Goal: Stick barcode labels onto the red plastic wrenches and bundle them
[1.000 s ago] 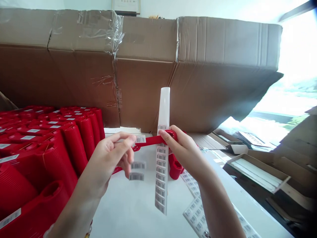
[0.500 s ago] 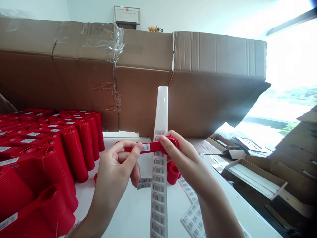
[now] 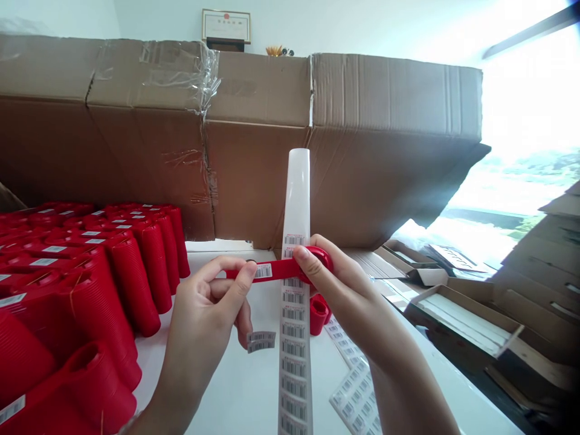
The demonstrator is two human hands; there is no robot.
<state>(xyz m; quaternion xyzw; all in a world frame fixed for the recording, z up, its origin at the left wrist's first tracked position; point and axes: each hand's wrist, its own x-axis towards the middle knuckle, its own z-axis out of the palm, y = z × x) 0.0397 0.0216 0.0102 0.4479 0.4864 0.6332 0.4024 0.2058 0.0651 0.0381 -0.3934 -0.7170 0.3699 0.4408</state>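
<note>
Both hands hold the flat handle (image 3: 281,271) of a red plastic item, and a barcode label (image 3: 263,271) sits on that handle. My left hand (image 3: 203,320) pinches the handle's left end. My right hand (image 3: 348,296) grips the rounded red end, with the ribbed red body (image 3: 319,315) showing below it. A long white strip of barcode labels (image 3: 294,338) stands upright behind the handle. Just below my left fingers is a short barcode piece (image 3: 261,341); I cannot tell whether it touches them.
Rows of labelled red ribbed items (image 3: 131,272) fill the left of the white table (image 3: 217,393). Barcode label sheets (image 3: 356,386) lie at the lower right. A large cardboard box (image 3: 254,175) stands behind, and open cardboard trays (image 3: 462,320) sit at the right.
The red handle has gone from tilted to nearly level, and my left fingers have closed around its end. The short barcode piece now shows below those fingers.
</note>
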